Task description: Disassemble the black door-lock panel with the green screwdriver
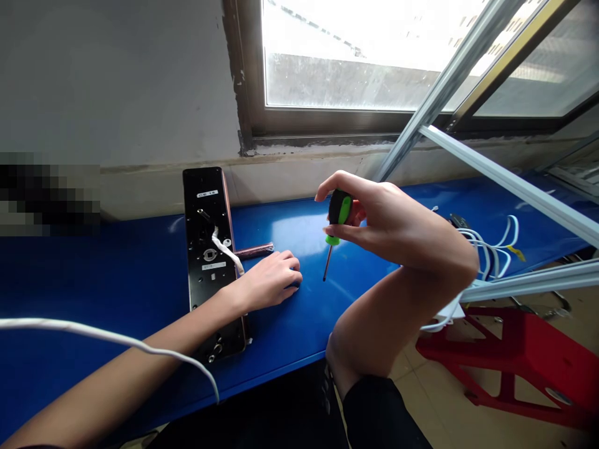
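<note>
Screwdriver (340, 209) Hanging Point-Down From Your Right Hand (390, 215)

In the head view, you are gripping the screwdriver by its green-and-black handle with your right fingers, its shaft pointing toward 6 o'clock above the blue desk (299, 324). It is sitting at about 1 o'clock from your left hand (269, 284). That left hand is resting low over the desk, its fingers curling beside a small dark patch; whether they are holding anything, you cannot tell from here.

The screwdriver is looking light and stiff, so the thick handle is offering the surest hold. The long black panel (208, 209) is lying at 9 o'clock from your left hand, partly under your forearm; it is probably rigid and heavier, better taken by its long edges. Its white-wrapped wire (226, 251) is appearing soft and easy to strain. The copper-coloured bar (253, 251), at 10 o'clock, is looking smooth and perhaps slippery.
</note>
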A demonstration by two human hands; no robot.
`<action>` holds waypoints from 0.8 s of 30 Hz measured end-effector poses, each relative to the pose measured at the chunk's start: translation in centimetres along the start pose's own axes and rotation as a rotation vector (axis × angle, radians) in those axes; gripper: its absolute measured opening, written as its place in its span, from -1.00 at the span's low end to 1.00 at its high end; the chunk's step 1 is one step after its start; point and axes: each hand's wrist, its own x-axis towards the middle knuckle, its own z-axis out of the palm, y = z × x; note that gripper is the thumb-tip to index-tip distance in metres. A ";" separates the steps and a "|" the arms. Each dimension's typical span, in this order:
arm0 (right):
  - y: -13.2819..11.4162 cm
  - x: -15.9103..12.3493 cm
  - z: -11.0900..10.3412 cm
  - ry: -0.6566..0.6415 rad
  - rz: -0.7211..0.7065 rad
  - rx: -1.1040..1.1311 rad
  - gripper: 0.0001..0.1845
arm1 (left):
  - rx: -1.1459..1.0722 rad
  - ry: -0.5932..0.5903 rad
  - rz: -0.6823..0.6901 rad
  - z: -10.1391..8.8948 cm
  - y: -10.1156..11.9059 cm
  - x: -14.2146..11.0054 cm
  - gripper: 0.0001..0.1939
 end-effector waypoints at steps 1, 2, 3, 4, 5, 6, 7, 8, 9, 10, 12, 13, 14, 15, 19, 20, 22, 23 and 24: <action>0.0 0.0 0.0 -0.003 0.001 -0.005 -0.54 | 0.009 0.005 -0.008 0.1 0.1 0.1 -0.89; -0.1 0.0 0.1 -0.007 0.005 -0.010 -0.54 | 0.020 0.009 -0.015 0.2 0.1 0.2 -0.88; -0.2 0.0 0.1 -0.006 0.010 -0.014 -0.53 | 0.030 0.012 -0.023 0.2 0.2 0.2 -0.88; -0.3 0.1 0.1 -0.010 0.017 -0.018 -0.53 | 0.036 0.012 -0.031 0.2 0.2 0.2 -0.88; -0.4 0.1 0.0 -0.017 0.025 -0.021 -0.54 | 0.038 0.011 -0.038 0.2 0.1 0.2 -0.88; -0.5 0.1 0.0 -0.025 0.032 -0.023 -0.55 | 0.036 0.008 -0.044 0.2 0.1 0.2 -0.88; -0.6 0.1 0.0 -0.033 0.036 -0.024 -0.55 | 0.032 0.004 -0.044 0.2 0.0 0.1 -0.88; -0.7 0.1 0.0 -0.041 0.040 -0.025 -0.55 | 0.028 0.003 -0.042 0.2 -0.1 0.0 -0.88; -0.8 0.2 -0.1 -0.047 0.041 -0.026 -0.56 | 0.024 0.004 -0.038 0.3 -0.2 -0.1 -0.88; -0.8 0.2 -0.1 -0.049 0.042 -0.027 -0.56 | 0.021 0.007 -0.035 0.3 -0.2 -0.2 -0.88; -0.9 0.3 0.0 -0.051 0.042 -0.030 -0.55 | 0.018 0.014 -0.038 0.4 -0.3 -0.4 -0.88; -0.9 0.3 0.0 -0.054 0.040 -0.032 -0.56 | 0.019 0.015 -0.042 0.4 -0.3 -0.4 -0.88; -0.9 0.4 0.0 -0.057 0.038 -0.034 -0.56 | 0.021 0.016 -0.049 0.5 -0.3 -0.4 -0.88; -0.9 0.4 0.1 -0.058 0.032 -0.038 -0.55 | 0.027 0.014 -0.056 0.5 -0.3 -0.4 -0.88; -1.1 0.6 0.3 -0.071 0.022 -0.051 -0.55 | 0.051 0.010 -0.077 0.5 -0.2 -0.3 -0.89; -1.1 0.7 0.3 -0.077 0.018 -0.052 -0.56 | 0.050 0.013 -0.078 0.4 -0.2 -0.4 -0.89; -1.1 0.9 0.5 -0.089 0.002 -0.055 -0.56 | 0.047 0.033 -0.079 0.3 -0.2 -0.7 -0.88; -1.2 1.0 0.6 -0.093 -0.009 -0.056 -0.56 | 0.049 0.048 -0.080 0.1 -0.2 -0.9 -0.87; -1.2 1.2 0.7 -0.094 -0.021 -0.060 -0.56 | 0.053 0.069 -0.081 0.0 -0.2 -1.2 -0.87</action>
